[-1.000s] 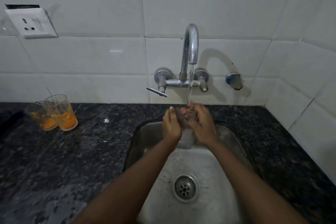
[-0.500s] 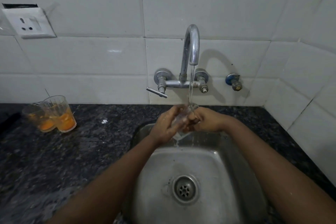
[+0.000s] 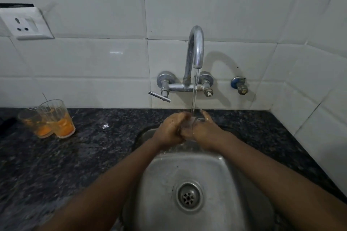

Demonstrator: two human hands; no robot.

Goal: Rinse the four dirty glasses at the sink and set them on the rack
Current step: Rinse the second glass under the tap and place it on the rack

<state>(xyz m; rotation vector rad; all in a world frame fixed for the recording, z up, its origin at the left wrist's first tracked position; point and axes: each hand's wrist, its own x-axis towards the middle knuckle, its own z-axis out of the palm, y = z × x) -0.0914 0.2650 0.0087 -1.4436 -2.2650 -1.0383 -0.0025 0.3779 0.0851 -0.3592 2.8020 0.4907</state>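
Since 0.5 s ago the clear drinking glass (image 3: 189, 127) went from tilted to near upright, long axis vertical, mouth up under the water stream (image 3: 194, 92); left hand (image 3: 171, 130) and right hand (image 3: 205, 130) both curl round it above the steel sink (image 3: 221, 174); 2 clear ribbed glasses with orange residue (image 3: 54, 118) unmoved, touching, on the dark granite counter (image 3: 90, 148) at left.
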